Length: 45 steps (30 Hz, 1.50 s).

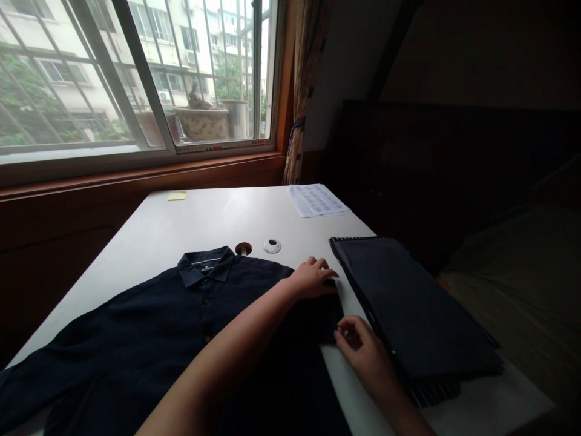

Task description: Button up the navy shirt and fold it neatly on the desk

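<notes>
A dark navy collared shirt (149, 327) lies spread front up on the white table, its collar toward the window and one sleeve stretched out to the left. My left hand (315, 278) reaches across the shirt and rests on the top edge of the sleeve at the right, fingers apart. Close by, my right hand (361, 345) has its thumb and fingers curled together at the lower edge of that sleeve, pinching the cloth. My left forearm covers part of the shirt front. The lower part of the shirt runs out of view.
On the white table (218, 218), a stack of dark flat sheets with toothed edges (417, 309) lies to the right. Printed papers (318, 200) and a yellow note (177, 195) lie toward the back. A cable hole (244, 249) and its white cap (272, 246) sit beyond the collar.
</notes>
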Available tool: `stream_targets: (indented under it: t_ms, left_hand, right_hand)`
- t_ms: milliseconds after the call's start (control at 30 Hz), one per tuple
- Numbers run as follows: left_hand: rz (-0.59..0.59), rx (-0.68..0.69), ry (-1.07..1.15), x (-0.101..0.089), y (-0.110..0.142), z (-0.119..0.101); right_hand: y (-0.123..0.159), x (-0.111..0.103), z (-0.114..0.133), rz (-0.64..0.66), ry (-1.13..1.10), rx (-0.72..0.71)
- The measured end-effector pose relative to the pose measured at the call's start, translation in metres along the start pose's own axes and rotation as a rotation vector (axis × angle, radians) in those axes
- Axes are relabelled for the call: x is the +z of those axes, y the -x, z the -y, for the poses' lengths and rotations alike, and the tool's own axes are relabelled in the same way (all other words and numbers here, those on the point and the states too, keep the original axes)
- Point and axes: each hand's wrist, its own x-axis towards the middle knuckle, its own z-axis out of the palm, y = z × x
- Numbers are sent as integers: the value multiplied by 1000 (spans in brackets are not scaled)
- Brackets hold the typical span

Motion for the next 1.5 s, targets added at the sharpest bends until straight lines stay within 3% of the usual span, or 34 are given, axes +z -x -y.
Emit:
stream_targets:
  t_ms: [167, 300, 567, 800, 1233, 1500]
  left_hand:
    - [-47, -110, -10, 3, 3, 2]
    - [-89, -121, 1, 3, 4, 2]
    - [-47, 189, 4, -13, 9, 8]
    - [11, 365, -62, -17, 9, 7]
    - [45, 465, -44, -30, 31, 14]
    - [66, 401, -21, -30, 36, 7]
  right_hand:
    - [1, -2, 4, 15, 23, -41]
    - [1, -2, 3, 35, 14, -50]
    - [1, -1, 3, 37, 1, -52]
    - [2, -3, 4, 37, -5, -62]
    - [1, -7, 14, 84, 40, -136]
    - [1, -8, 17, 100, 56, -184]
